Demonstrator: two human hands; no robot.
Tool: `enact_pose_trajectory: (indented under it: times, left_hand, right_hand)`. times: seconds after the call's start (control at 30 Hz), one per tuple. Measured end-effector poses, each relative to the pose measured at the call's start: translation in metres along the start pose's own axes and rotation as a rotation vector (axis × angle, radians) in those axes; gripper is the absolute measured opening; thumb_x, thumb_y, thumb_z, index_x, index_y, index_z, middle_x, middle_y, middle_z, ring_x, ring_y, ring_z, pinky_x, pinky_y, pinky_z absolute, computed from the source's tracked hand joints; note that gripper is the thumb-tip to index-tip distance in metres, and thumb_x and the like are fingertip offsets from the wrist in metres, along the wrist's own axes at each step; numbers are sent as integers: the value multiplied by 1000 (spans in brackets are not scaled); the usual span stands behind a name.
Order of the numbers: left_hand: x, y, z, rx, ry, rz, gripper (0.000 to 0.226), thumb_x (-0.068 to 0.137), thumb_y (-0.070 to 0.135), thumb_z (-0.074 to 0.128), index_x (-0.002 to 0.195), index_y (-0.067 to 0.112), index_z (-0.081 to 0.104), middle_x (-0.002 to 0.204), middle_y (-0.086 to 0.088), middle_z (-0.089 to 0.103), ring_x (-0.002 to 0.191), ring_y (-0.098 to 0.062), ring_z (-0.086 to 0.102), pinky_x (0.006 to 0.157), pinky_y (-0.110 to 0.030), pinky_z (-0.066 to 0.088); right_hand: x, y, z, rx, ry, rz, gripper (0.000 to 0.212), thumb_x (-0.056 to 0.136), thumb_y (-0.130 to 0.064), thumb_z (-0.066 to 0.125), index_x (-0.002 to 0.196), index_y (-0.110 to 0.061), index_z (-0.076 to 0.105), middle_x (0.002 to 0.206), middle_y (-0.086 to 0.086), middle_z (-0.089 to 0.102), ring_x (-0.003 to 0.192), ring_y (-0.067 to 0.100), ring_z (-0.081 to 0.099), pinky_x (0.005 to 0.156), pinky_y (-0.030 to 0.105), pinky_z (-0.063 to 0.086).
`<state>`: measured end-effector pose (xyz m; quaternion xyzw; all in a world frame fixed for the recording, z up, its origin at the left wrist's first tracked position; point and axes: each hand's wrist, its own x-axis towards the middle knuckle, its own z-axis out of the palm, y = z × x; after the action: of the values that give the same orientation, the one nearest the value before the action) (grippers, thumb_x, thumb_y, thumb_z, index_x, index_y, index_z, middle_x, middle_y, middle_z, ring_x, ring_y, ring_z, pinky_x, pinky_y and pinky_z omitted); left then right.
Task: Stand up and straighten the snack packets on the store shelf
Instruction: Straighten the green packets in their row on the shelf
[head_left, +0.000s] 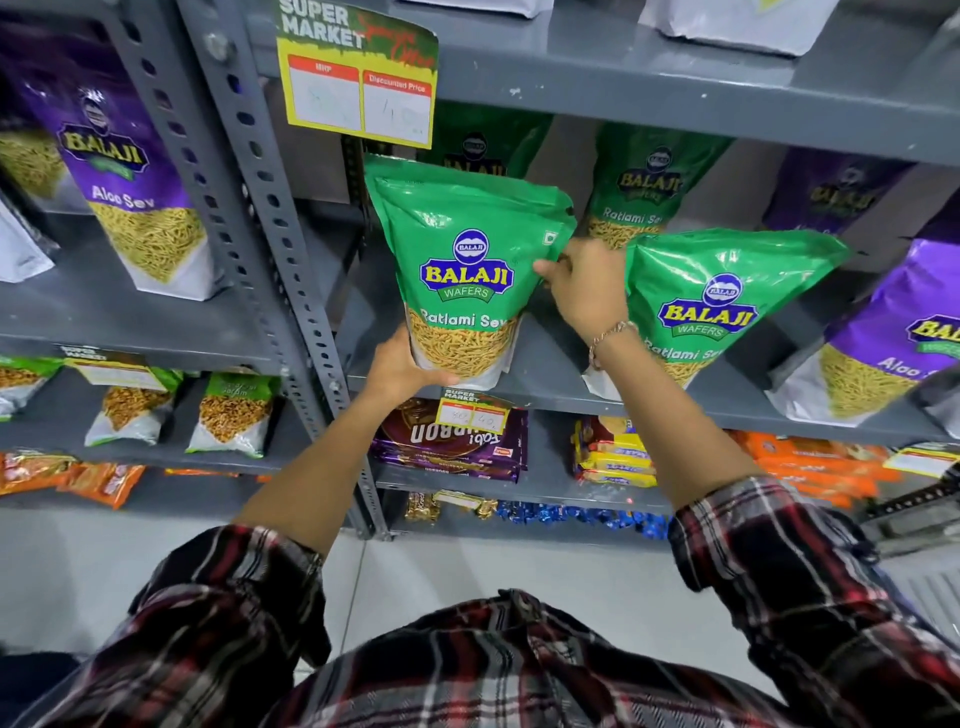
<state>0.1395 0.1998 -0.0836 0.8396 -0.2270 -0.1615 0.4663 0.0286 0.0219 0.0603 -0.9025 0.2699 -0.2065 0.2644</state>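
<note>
A green Ratlami Sev packet (462, 270) stands upright at the front left of the grey shelf (550, 387). My left hand (402, 366) grips its lower left corner. My right hand (584, 283) pinches its right edge at mid height. A second green packet (711, 306) stands just right of my right arm, leaning a little to the left. Two more green packets (644, 187) stand further back on the same shelf. A purple Aloo Sev packet (893, 338) stands at the right end, tilted.
A yellow price sign (358, 78) hangs from the shelf above. A perforated grey upright post (270, 208) stands left of the packet. A purple Aloo Sev packet (130, 176) stands in the left bay. Biscuit packs (452, 441) and smaller snack bags (234, 415) fill lower shelves.
</note>
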Motion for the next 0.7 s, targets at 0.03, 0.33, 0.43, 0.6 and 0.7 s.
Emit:
enact_pose_trajectory:
  times: [0.03, 0.33, 0.43, 0.6, 0.7]
  left_hand:
    - [1, 0, -1, 17, -9, 5, 92, 49, 33, 92, 127, 16, 47, 129, -7, 62, 118, -24, 58, 97, -34, 45]
    - [0, 2, -2, 30, -18, 25, 88, 51, 31, 91, 126, 16, 47, 128, -8, 63, 118, -25, 58, 99, -37, 44]
    - [0, 2, -2, 30, -17, 18, 88, 50, 31, 92, 125, 16, 47, 127, -8, 64, 117, -25, 58, 98, -34, 44]
    - [-1, 2, -3, 58, -16, 18, 88, 49, 32, 92, 124, 15, 49, 126, -8, 64, 116, -24, 59, 98, -34, 44]
    - [1, 2, -4, 76, -39, 20, 86, 49, 31, 92, 123, 14, 50, 125, -8, 64, 117, -25, 59, 101, -40, 47]
  right_hand:
    - [1, -3, -2, -49, 25, 7, 28, 84, -24, 64, 82, 4, 65, 84, 20, 71, 82, 30, 64, 76, 34, 48]
    - [3, -28, -33, 33, 184, -13, 30, 78, -21, 70, 104, -7, 62, 97, 15, 71, 94, 28, 64, 82, 32, 48]
    - [7, -41, -52, -58, 189, -84, 24, 76, -22, 73, 98, -14, 69, 95, 11, 72, 92, 27, 64, 85, 31, 49]
    - [2, -44, -56, -95, 249, -70, 16, 82, -20, 65, 95, -15, 71, 100, 14, 72, 98, 33, 62, 87, 31, 46]
    - [6, -47, -56, -173, 192, -115, 20, 84, -24, 63, 101, -14, 68, 105, 19, 69, 101, 37, 61, 87, 34, 48]
